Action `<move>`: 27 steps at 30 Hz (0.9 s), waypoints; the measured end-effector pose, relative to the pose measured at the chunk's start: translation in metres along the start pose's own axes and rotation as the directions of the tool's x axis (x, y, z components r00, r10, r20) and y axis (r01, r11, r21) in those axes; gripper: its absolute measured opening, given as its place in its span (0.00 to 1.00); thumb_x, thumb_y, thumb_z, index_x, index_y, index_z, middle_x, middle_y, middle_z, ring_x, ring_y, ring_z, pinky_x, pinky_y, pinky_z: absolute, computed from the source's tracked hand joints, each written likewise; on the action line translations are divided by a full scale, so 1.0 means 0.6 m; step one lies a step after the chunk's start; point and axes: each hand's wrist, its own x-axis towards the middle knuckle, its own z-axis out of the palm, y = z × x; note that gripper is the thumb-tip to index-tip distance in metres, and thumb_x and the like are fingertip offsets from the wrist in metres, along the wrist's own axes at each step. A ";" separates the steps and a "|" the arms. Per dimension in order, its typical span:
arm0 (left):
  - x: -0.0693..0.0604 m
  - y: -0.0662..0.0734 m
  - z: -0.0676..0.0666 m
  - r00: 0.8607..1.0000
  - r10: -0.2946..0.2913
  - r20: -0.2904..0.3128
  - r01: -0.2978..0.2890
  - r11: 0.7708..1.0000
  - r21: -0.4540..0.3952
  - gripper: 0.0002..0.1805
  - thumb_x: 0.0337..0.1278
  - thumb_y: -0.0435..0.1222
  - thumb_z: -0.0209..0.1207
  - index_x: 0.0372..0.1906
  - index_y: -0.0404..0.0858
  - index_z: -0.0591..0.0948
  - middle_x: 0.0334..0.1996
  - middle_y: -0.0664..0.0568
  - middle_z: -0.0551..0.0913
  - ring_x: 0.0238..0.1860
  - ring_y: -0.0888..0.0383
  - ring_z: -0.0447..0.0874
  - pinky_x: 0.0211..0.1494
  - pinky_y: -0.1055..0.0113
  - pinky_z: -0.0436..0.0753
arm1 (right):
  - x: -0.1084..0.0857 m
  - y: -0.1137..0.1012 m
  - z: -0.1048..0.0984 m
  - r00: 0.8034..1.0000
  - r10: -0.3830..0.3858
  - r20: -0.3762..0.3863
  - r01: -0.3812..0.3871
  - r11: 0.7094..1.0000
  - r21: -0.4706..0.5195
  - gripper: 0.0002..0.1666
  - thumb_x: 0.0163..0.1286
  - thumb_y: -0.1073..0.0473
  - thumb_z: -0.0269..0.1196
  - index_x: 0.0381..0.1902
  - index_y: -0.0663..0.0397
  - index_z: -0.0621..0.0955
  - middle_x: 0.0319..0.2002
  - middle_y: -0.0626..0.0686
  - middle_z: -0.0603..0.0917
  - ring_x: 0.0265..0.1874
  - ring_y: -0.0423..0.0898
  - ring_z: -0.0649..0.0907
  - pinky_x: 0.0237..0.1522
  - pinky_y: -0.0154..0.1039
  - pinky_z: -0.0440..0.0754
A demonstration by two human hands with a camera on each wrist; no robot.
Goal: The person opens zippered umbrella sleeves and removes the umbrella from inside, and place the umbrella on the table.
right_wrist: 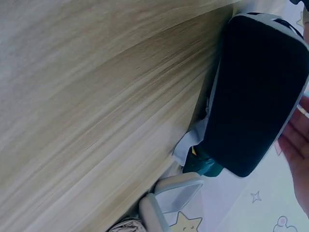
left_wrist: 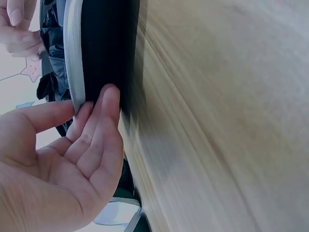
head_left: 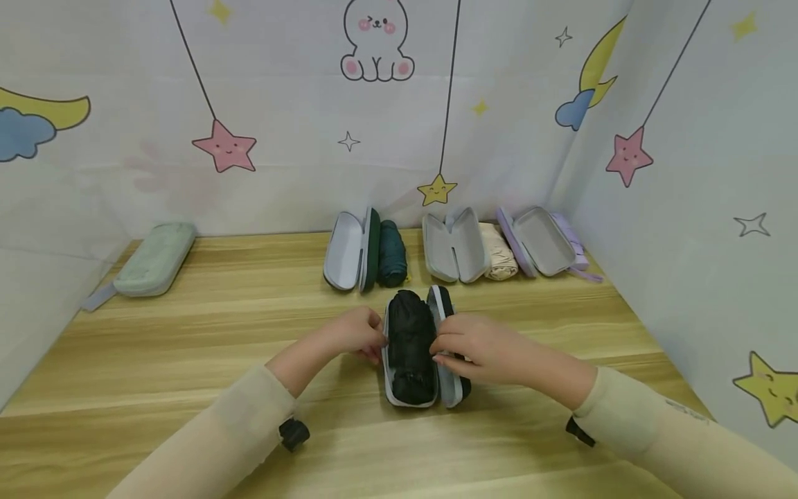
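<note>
A black hard-shell zip case [head_left: 390, 396] lies unfolded on the table, its pale-lined lid [head_left: 450, 388] tilted up on the right. Inside its left half is a black bundle, apparently a folded umbrella [head_left: 411, 346]. My left hand [head_left: 357, 334] pinches the zippered rim at the case's left side; in the left wrist view the thumb is on the zipper edge and the fingers lie along the outer wall. My right hand [head_left: 483, 348] reaches over the lid, its fingertips touching the bundle's right side. The lid's black outside [right_wrist: 256, 92] hides part of that hand in the right wrist view.
Along the back stand an open dark green case [head_left: 344, 253] beside a teal bundle [head_left: 392, 255], an open grey case [head_left: 441, 251] beside a beige bundle [head_left: 499, 256], and an open purple case [head_left: 545, 242] near a purple bundle [head_left: 570, 235]. A closed pale green case [head_left: 156, 260] lies far left.
</note>
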 end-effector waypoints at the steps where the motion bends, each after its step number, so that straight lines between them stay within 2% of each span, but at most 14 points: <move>1: -0.001 0.000 -0.001 1.000 -0.001 -0.001 0.001 1.000 0.000 0.07 0.58 0.28 0.57 0.25 0.34 0.76 0.19 0.44 0.84 0.23 0.54 0.86 0.28 0.65 0.81 | 0.003 -0.003 -0.001 0.999 0.044 0.012 -0.044 0.999 -0.012 0.04 0.69 0.61 0.62 0.37 0.54 0.83 0.34 0.46 0.81 0.32 0.40 0.78 0.36 0.34 0.78; 3: -0.003 0.001 -0.001 1.000 -0.002 -0.002 0.002 1.000 0.000 0.08 0.58 0.28 0.57 0.24 0.35 0.76 0.20 0.44 0.84 0.23 0.54 0.86 0.27 0.65 0.81 | 0.011 -0.010 -0.005 0.984 0.176 0.039 -0.175 0.984 -0.045 0.04 0.67 0.61 0.64 0.38 0.54 0.83 0.31 0.46 0.82 0.29 0.39 0.79 0.31 0.33 0.77; 4: -0.004 0.002 -0.001 1.000 -0.002 -0.003 0.002 1.000 -0.002 0.09 0.58 0.28 0.56 0.23 0.36 0.75 0.20 0.44 0.84 0.23 0.54 0.86 0.27 0.66 0.80 | 0.016 -0.014 -0.006 0.962 0.266 0.058 -0.263 0.963 -0.057 0.05 0.67 0.60 0.65 0.39 0.54 0.82 0.31 0.46 0.82 0.27 0.39 0.80 0.28 0.32 0.77; 5: -0.005 0.003 -0.001 1.000 0.001 -0.003 -0.001 1.000 -0.003 0.09 0.58 0.28 0.56 0.23 0.36 0.75 0.20 0.43 0.84 0.23 0.53 0.86 0.26 0.66 0.80 | 0.022 -0.016 -0.008 0.932 0.356 0.075 -0.350 0.934 -0.076 0.07 0.67 0.58 0.65 0.41 0.54 0.82 0.30 0.46 0.83 0.26 0.38 0.80 0.26 0.32 0.76; 6: -0.006 0.004 0.000 1.000 0.003 -0.002 -0.003 1.000 -0.005 0.10 0.58 0.28 0.56 0.22 0.37 0.74 0.20 0.43 0.84 0.24 0.53 0.86 0.26 0.67 0.80 | 0.029 -0.019 -0.008 0.893 0.441 0.091 -0.434 0.896 -0.094 0.10 0.67 0.56 0.65 0.42 0.54 0.81 0.29 0.46 0.83 0.24 0.38 0.80 0.23 0.32 0.76; 8: -0.008 0.005 0.001 1.000 0.005 -0.001 -0.005 1.000 -0.022 0.11 0.58 0.28 0.56 0.21 0.37 0.73 0.20 0.43 0.84 0.24 0.53 0.86 0.26 0.67 0.79 | 0.043 -0.021 -0.008 0.790 0.598 0.132 -0.586 0.801 -0.121 0.16 0.69 0.50 0.64 0.47 0.54 0.79 0.28 0.44 0.81 0.20 0.38 0.78 0.20 0.33 0.73; 10: -0.011 0.007 0.003 1.000 0.014 0.003 -0.014 0.999 -0.031 0.12 0.58 0.28 0.56 0.20 0.38 0.72 0.20 0.42 0.84 0.23 0.53 0.86 0.26 0.66 0.79 | 0.056 -0.019 -0.007 0.692 0.700 0.178 -0.686 0.714 -0.141 0.23 0.70 0.44 0.61 0.53 0.54 0.77 0.27 0.43 0.80 0.18 0.37 0.76 0.19 0.35 0.72; 12: -0.011 0.008 0.005 1.000 0.015 0.005 -0.015 0.999 -0.041 0.12 0.58 0.28 0.56 0.20 0.38 0.71 0.20 0.43 0.84 0.23 0.54 0.86 0.26 0.65 0.80 | 0.066 -0.013 -0.004 0.620 0.753 0.220 -0.741 0.654 -0.153 0.30 0.71 0.39 0.58 0.59 0.55 0.74 0.27 0.43 0.80 0.17 0.38 0.75 0.18 0.36 0.72; 13: -0.012 0.008 0.006 1.000 0.016 0.005 -0.016 0.999 -0.044 0.12 0.58 0.28 0.56 0.20 0.38 0.72 0.20 0.43 0.84 0.23 0.54 0.86 0.27 0.65 0.80 | 0.070 -0.009 -0.002 0.591 0.771 0.237 -0.761 0.631 -0.152 0.32 0.71 0.38 0.57 0.61 0.55 0.73 0.30 0.44 0.81 0.19 0.38 0.76 0.19 0.37 0.72; 16: -0.012 0.008 0.009 1.000 0.016 0.003 -0.016 0.999 -0.037 0.12 0.60 0.28 0.56 0.21 0.38 0.71 0.20 0.44 0.84 0.23 0.54 0.86 0.29 0.63 0.82 | 0.080 0.003 0.000 0.540 0.797 0.271 -0.800 0.586 -0.130 0.35 0.72 0.39 0.56 0.66 0.57 0.70 0.37 0.49 0.84 0.26 0.40 0.80 0.24 0.39 0.76; 20: -0.013 0.012 0.011 1.000 0.013 -0.005 -0.013 1.000 -0.018 0.13 0.61 0.29 0.57 0.21 0.38 0.71 0.20 0.44 0.84 0.24 0.53 0.86 0.29 0.62 0.82 | 0.088 0.017 0.002 0.490 0.808 0.328 -0.843 0.535 -0.059 0.39 0.70 0.37 0.57 0.67 0.58 0.69 0.50 0.54 0.83 0.38 0.44 0.82 0.38 0.43 0.79; 25: -0.014 0.018 0.011 1.000 0.016 -0.021 -0.015 1.000 0.019 0.12 0.62 0.30 0.57 0.22 0.37 0.73 0.20 0.45 0.84 0.25 0.54 0.86 0.29 0.63 0.81 | 0.092 0.024 0.015 0.444 0.792 0.420 -0.876 0.482 0.017 0.52 0.66 0.31 0.58 0.71 0.63 0.61 0.57 0.61 0.79 0.49 0.49 0.81 0.48 0.48 0.78; 27: -0.014 0.018 0.011 0.999 0.017 -0.030 -0.016 0.999 0.033 0.12 0.62 0.29 0.57 0.22 0.37 0.73 0.20 0.45 0.84 0.25 0.54 0.86 0.30 0.63 0.82 | 0.093 0.026 0.025 0.429 0.787 0.443 -0.893 0.443 0.077 0.54 0.65 0.31 0.59 0.72 0.64 0.56 0.53 0.62 0.80 0.44 0.52 0.83 0.45 0.48 0.79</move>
